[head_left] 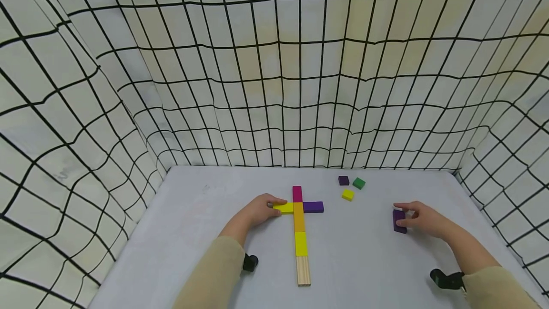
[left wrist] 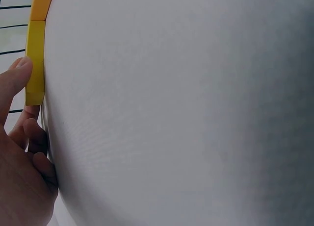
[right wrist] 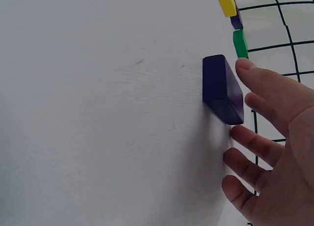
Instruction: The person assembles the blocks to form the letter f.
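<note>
Works at a white table (head_left: 171, 252) bearing a block cross (head_left: 299, 217). With left hand (head_left: 257, 210), pinches its left-side yellow block (head_left: 285, 209) between thumb and fingers. With right hand (head_left: 425, 221), holds fingers apart around a purple block (right wrist: 221, 88), well right of it; cannot tell whether touching. Has green tile (head_left: 359, 183), yellow tile (head_left: 348, 195) and dark tile (head_left: 343, 180) farther back.

I log head view bright, wrist views greyer; in left wrist the surface (left wrist: 147, 88) looks bowed, darkening toward frame right.
</note>
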Action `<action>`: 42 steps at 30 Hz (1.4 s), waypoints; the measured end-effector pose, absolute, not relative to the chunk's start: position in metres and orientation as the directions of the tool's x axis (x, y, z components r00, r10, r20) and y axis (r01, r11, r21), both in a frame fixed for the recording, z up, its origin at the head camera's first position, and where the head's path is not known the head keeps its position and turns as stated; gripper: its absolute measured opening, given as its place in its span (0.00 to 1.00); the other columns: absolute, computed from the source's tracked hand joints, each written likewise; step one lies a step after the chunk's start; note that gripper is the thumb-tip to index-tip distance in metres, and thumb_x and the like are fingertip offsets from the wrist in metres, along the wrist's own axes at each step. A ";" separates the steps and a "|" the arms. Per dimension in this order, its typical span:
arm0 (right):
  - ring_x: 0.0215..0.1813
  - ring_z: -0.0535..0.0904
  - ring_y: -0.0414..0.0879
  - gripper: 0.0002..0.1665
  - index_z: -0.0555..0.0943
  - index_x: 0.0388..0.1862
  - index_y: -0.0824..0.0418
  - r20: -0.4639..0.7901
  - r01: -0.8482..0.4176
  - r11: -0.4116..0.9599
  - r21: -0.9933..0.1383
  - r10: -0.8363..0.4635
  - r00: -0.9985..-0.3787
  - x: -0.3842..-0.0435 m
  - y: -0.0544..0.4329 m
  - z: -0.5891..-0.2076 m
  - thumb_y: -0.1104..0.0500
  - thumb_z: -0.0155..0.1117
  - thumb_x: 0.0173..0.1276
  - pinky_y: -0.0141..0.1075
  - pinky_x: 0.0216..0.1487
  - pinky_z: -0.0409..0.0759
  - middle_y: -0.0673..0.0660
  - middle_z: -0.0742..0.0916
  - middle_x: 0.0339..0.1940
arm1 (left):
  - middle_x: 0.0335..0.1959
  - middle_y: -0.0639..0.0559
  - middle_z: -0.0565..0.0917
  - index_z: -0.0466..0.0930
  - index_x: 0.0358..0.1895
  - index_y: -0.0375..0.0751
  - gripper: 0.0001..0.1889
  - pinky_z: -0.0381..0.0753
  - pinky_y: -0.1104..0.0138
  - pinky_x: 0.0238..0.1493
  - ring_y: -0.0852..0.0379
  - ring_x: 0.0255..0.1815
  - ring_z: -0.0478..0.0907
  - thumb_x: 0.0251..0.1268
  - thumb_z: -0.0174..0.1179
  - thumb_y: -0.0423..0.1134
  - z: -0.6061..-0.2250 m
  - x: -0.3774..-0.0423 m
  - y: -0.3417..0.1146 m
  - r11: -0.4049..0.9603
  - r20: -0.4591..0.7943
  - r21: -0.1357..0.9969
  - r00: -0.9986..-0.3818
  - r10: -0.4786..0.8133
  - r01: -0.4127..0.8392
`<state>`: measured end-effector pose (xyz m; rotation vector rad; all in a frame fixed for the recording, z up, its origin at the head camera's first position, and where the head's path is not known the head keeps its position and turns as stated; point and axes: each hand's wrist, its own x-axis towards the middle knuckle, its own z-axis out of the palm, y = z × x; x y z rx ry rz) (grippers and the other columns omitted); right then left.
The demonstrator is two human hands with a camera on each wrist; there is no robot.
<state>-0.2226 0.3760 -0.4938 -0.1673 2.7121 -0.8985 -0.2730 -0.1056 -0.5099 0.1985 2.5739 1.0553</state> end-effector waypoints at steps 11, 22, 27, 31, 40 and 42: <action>0.49 0.73 0.56 0.40 0.73 0.67 0.70 -0.206 -0.043 0.813 -0.581 -0.198 -0.958 -0.217 0.376 -0.496 0.48 0.72 0.63 0.44 0.42 0.75 0.72 0.75 0.58 | 0.63 0.51 0.76 0.83 0.57 0.66 0.17 0.64 0.43 0.68 0.44 0.67 0.68 0.67 0.63 0.42 -0.510 -0.273 -0.106 0.710 -0.254 0.704 -0.928 0.273 0.016; 0.49 0.76 0.58 0.35 0.74 0.64 0.67 -0.165 -0.050 0.801 -0.597 -0.183 -0.969 -0.212 0.375 -0.498 0.50 0.71 0.64 0.45 0.41 0.78 0.69 0.79 0.54 | 0.62 0.51 0.77 0.84 0.57 0.66 0.18 0.66 0.44 0.68 0.44 0.66 0.69 0.67 0.64 0.42 -0.510 -0.273 -0.107 0.711 -0.255 0.703 -0.928 0.273 0.016; 0.52 0.78 0.61 0.31 0.75 0.64 0.66 -0.156 -0.028 0.787 -0.616 -0.157 -0.975 -0.210 0.377 -0.498 0.52 0.67 0.68 0.45 0.42 0.80 0.71 0.80 0.55 | 0.62 0.51 0.77 0.83 0.57 0.66 0.17 0.66 0.44 0.68 0.45 0.66 0.69 0.67 0.64 0.42 -0.511 -0.273 -0.108 0.708 -0.254 0.706 -0.926 0.281 0.021; 0.52 0.79 0.60 0.27 0.76 0.65 0.67 -0.158 0.003 0.758 -0.652 -0.132 -0.979 -0.210 0.377 -0.498 0.55 0.64 0.71 0.40 0.40 0.81 0.73 0.78 0.59 | 0.62 0.51 0.77 0.83 0.57 0.66 0.17 0.65 0.44 0.68 0.45 0.66 0.68 0.67 0.64 0.43 -0.512 -0.274 -0.108 0.709 -0.258 0.705 -0.925 0.278 0.016; 0.48 0.80 0.54 0.28 0.74 0.67 0.67 -0.170 0.081 0.677 -0.731 -0.065 -0.983 -0.214 0.372 -0.495 0.53 0.61 0.74 0.40 0.42 0.83 0.77 0.74 0.64 | 0.61 0.51 0.77 0.83 0.57 0.66 0.18 0.65 0.44 0.68 0.45 0.66 0.69 0.67 0.64 0.42 -0.512 -0.275 -0.107 0.710 -0.259 0.705 -0.926 0.274 0.013; 0.48 0.81 0.53 0.29 0.74 0.68 0.66 -0.170 0.088 0.672 -0.735 -0.057 -0.984 -0.217 0.369 -0.494 0.52 0.61 0.74 0.40 0.43 0.83 0.77 0.73 0.64 | 0.61 0.51 0.77 0.83 0.57 0.66 0.17 0.66 0.44 0.68 0.45 0.66 0.69 0.67 0.64 0.42 -0.512 -0.275 -0.107 0.711 -0.259 0.703 -0.926 0.273 0.013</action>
